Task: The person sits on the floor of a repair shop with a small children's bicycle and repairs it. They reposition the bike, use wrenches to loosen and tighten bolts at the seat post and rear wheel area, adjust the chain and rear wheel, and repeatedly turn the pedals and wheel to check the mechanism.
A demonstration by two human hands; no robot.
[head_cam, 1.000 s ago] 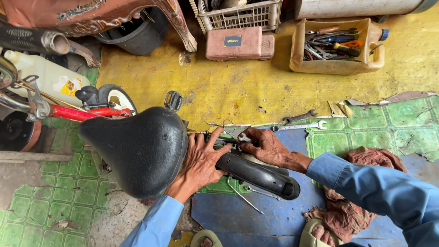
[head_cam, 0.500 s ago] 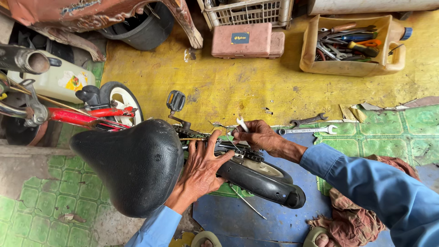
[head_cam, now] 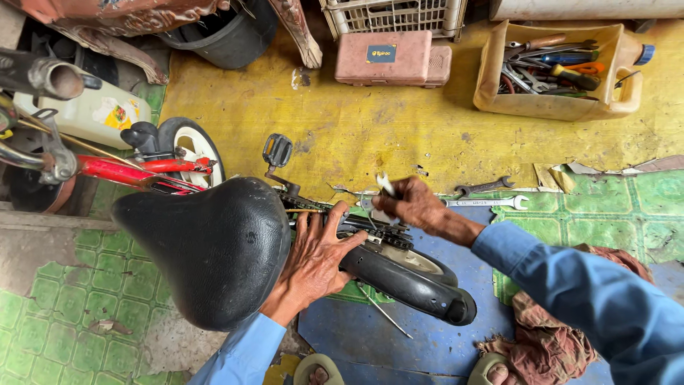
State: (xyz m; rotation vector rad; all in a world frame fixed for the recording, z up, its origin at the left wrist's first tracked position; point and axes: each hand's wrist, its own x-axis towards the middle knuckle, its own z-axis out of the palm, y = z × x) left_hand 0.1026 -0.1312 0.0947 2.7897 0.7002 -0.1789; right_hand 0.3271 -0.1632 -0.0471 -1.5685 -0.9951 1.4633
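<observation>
Our left hand (head_cam: 317, 260) lies flat and spread on the black mudguard (head_cam: 406, 278) beside the big saddle (head_cam: 206, 249), while our right hand (head_cam: 413, 207) is closed round a small pale tool over the chain (head_cam: 377, 235) of the red bike (head_cam: 135, 171). We judge the tool could slip off and fingers (head_cam: 335, 217) catch on the chain, since the left hand only presses and the bike could shift; spanners (head_cam: 488, 196) lie near on the floor

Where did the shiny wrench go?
In the head view, the shiny wrench lies on the floor, just right of the person's right hand, below a darker wrench.
</observation>
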